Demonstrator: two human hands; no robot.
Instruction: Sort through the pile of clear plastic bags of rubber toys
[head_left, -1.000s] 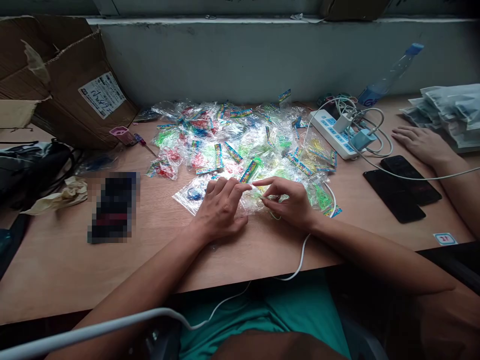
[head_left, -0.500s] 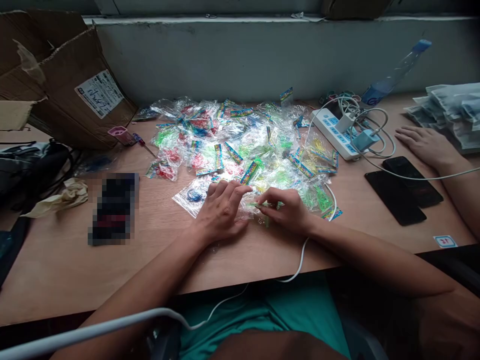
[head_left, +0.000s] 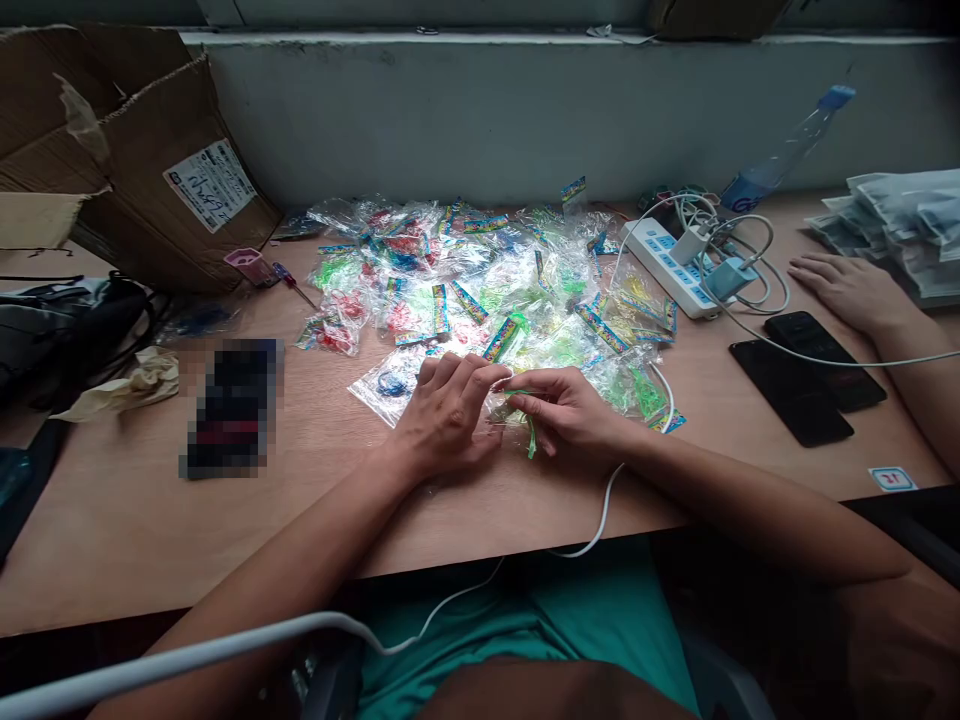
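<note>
No text here can be read clearly.

At the middle of the pale wooden desk [head_left: 127, 540], clear plastic bags [head_left: 480, 290] show green, red and blue contents and blue-and-yellow patterned cards [head_left: 504, 338]; a thin bright green strip [head_left: 531, 438] hangs nearer the front edge.

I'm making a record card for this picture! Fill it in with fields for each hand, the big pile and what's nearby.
Left hand: lying on a clear plastic bag with something blue inside
Right hand: holding a thin green strand
Big pile: heap of clear bags with colourful paper strips
Nearby: white power strip, black phone, cardboard box
Other person: co-worker's hand resting on the desk
</note>
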